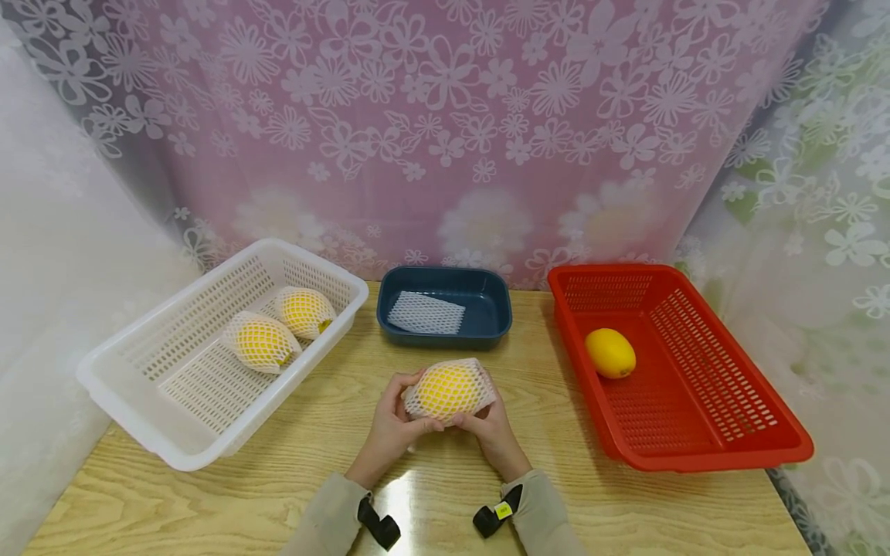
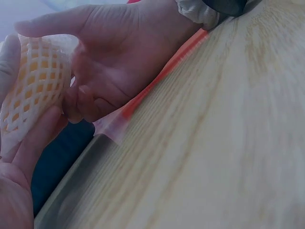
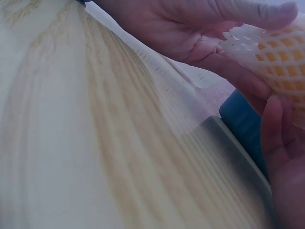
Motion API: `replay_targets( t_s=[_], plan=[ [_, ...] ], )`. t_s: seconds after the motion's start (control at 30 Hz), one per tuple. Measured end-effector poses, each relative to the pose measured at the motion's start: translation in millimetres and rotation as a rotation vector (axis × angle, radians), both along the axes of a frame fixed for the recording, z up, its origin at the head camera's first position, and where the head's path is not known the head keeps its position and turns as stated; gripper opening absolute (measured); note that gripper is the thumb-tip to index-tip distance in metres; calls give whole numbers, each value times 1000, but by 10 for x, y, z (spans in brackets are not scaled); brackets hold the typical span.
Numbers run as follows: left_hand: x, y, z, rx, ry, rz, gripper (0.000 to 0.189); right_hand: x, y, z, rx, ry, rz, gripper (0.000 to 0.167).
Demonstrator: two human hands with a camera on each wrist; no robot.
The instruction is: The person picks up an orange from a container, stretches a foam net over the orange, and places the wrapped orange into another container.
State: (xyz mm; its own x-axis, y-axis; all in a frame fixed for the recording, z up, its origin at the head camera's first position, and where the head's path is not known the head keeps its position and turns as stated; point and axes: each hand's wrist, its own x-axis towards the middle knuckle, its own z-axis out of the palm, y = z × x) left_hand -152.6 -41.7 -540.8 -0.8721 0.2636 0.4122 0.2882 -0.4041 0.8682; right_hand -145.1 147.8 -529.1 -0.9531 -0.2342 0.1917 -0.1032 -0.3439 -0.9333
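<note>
A yellow lemon in a white foam net [image 1: 450,391] is held above the table between both hands. My left hand [image 1: 393,425] grips its left end, thumb on the near side. The right hand [image 1: 492,432] holds the other end, its thumb also in front. In the left wrist view, fingers of both hands curl around the netted lemon [image 2: 40,81]. The right wrist view shows the net's loose edge [image 3: 238,45] beside the palm. Directly behind the hands, a dark blue tray [image 1: 487,305] contains flat white foam netting [image 1: 426,313].
At left stands a white basket [image 1: 208,455] with two netted lemons [image 1: 264,344] inside. A red basket [image 1: 702,455] at right holds one bare lemon [image 1: 610,353]. The wooden table [image 1: 292,479] ends at a pink floral curtain [image 1: 445,154].
</note>
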Motion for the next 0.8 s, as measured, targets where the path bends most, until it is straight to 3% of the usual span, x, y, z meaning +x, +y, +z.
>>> replay_targets(
  t_s=[0.17, 0.43, 0.8],
  plan=[
    [5, 0, 35, -44, 2, 16, 67, -3, 0, 0, -9, 26, 7, 87],
    [2, -4, 76, -207, -18, 58, 78, -19, -1, 24, -1, 67, -21, 82],
    [-26, -34, 56, -218, -17, 20, 81, -31, 9, 13, 70, 125, 47, 86]
  ],
)
